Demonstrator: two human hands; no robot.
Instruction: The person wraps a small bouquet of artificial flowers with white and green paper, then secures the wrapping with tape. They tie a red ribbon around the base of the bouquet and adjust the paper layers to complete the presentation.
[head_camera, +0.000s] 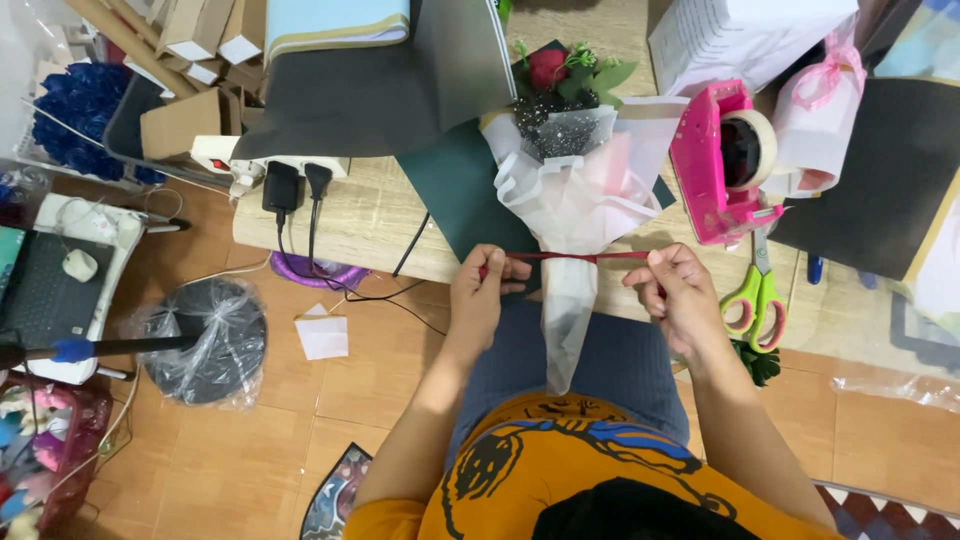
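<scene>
My left hand (482, 290) and right hand (672, 285) are apart, each pinched shut on one end of the red ribbon (565, 257), which runs taut across the narrow neck of the bouquet (570, 190). The bouquet lies with its white wrapped stem hanging off the near edge of the bench (370, 215), over my lap, and the red rose at its far end. To tie well, I judge I should keep both ends equally tight and level, right at the neck where the wrap gathers, so the paper cinches without tearing or sliding toward the stem tip. Right of the bouquet, the green scissors (755, 300) lie near my right hand; beyond them stands the pink tape dispenser (720, 165).
</scene>
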